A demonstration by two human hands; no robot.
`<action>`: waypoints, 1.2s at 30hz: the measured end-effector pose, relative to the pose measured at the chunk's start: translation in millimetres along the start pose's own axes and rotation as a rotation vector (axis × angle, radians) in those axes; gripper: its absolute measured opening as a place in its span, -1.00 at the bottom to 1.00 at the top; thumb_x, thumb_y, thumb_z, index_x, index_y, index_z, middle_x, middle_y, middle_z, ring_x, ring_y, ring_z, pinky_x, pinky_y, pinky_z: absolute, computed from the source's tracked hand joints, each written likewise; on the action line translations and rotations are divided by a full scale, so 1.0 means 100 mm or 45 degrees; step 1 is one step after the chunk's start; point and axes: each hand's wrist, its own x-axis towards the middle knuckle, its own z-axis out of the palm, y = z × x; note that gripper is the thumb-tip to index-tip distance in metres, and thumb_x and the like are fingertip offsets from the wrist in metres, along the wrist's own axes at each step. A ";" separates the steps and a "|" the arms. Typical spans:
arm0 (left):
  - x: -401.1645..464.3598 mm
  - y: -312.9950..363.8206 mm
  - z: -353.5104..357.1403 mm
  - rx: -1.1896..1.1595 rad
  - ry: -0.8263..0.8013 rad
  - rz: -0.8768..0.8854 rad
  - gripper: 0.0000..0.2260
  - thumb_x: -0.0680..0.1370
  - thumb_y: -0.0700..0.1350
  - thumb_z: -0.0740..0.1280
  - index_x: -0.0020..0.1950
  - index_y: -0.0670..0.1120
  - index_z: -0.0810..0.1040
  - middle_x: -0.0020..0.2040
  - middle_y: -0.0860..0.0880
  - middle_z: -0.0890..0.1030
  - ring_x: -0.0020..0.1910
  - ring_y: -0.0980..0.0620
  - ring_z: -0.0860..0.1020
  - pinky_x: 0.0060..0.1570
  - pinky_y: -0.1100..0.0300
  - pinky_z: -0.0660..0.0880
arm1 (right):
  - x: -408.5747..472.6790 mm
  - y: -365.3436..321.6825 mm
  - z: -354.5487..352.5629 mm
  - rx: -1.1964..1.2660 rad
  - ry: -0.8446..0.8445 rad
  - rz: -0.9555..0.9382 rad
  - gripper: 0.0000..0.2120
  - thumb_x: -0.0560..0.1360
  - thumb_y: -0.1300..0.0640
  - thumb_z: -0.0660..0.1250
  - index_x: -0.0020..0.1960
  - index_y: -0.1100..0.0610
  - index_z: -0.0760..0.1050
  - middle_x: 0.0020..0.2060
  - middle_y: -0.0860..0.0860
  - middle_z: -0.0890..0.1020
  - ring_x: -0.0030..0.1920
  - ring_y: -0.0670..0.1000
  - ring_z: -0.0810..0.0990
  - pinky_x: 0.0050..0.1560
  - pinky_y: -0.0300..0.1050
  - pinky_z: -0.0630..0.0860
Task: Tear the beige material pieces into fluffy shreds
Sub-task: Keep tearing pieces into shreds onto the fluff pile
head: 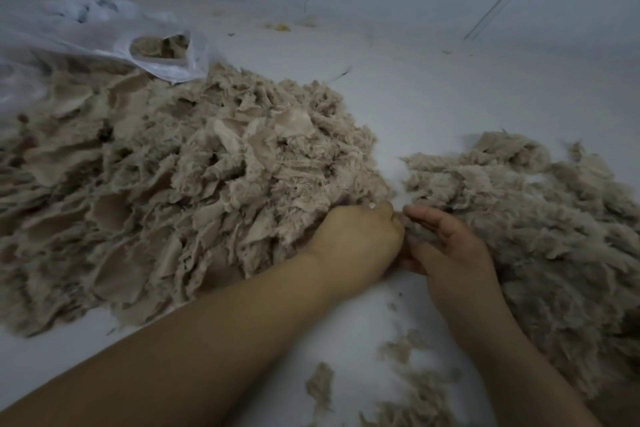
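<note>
Here, the left hand [356,239] and right hand [450,250] both pinch one small beige fuzzy scrap [403,218]. It sits between the big pile of beige cloth pieces [166,191] and the fluffy beige shreds [540,218].

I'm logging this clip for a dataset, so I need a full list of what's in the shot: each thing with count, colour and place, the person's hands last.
pile of untorn pieces: one, beige, left and centre on the surface
pile of fluffy shreds: one, beige, right side
loose shreds: a few tufts, beige, bottom centre between the forearms
plastic bag: one, translucent white, top left, mouth open with beige material inside
white surface: one, under everything, with small specks of debris at the back
left hand: one, at the edge of the untorn pile, fingers curled on beige material
right hand: one, beside the left hand, fingers on beige material at the shred pile's edge
</note>
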 end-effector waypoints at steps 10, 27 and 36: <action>-0.39 0.05 0.00 -1.436 0.304 -0.691 -0.90 0.61 -0.27 0.24 -0.10 -0.19 0.49 -0.32 -0.11 0.49 -0.43 0.02 0.46 -0.46 0.06 0.44 | -0.03 0.02 0.01 -0.322 -0.131 -0.085 -0.76 0.56 0.24 0.40 -0.06 -0.12 0.63 -0.25 -0.16 0.70 -0.24 -0.15 0.66 -0.18 -0.20 0.56; -0.53 0.07 0.09 -2.291 0.628 -1.023 -0.83 0.68 -0.24 0.13 -0.10 -0.14 0.38 -0.45 -0.06 0.48 -0.53 -0.02 0.37 -0.60 0.23 0.34 | -0.02 -0.01 -0.06 -0.200 0.055 -0.016 -0.69 0.56 0.28 0.30 -0.29 -0.02 0.57 -0.53 -0.11 0.44 -0.51 -0.10 0.30 -0.52 -0.26 0.26; -0.50 0.13 0.10 -2.126 0.488 -0.762 -0.83 0.62 -0.35 0.21 -0.09 -0.14 0.49 -0.21 -0.15 0.57 -0.27 -0.06 0.59 -0.43 0.11 0.56 | -0.09 -0.09 0.02 -0.092 -0.117 -0.042 -0.90 0.48 0.06 0.47 -0.02 0.04 0.64 -0.34 -0.08 0.69 -0.48 -0.12 0.56 -0.41 -0.31 0.49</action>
